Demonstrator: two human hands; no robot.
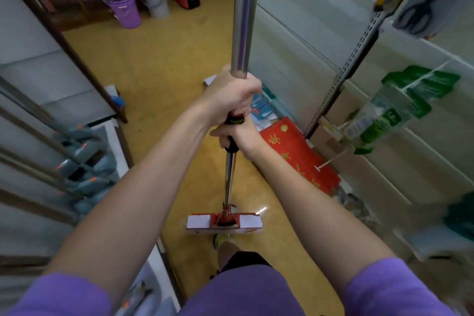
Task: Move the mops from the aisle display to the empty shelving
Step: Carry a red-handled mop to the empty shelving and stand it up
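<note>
We are holding one mop [232,151] upright in the aisle with both hands, its boxed red-and-white head [224,223] hanging low near the floor [159,59], just ahead of our foot — whether it is touching the floor we cannot tell. Our left hand [232,96] is gripping the steel pole where the bare tube meets the black sleeve, its fingers curled right round the shaft. Our right hand [237,136] is gripping just below, fingers wrapped round the black sleeve, the two hands nearly touching.

We are judging the pole to be stiff and fairly light, but long and head-heavy at the bottom — so it is likely to swing like a pendulum if we are turning quickly. The polished tube looks slippery; the black sleeve is probably the surer hold, and we are already taking it there. Spacing the hands further apart would likely be giving better control of both ends.

More mops [77,161] are leaning in a row on our left, and the pale shelving [307,41] is standing on our right.
</note>
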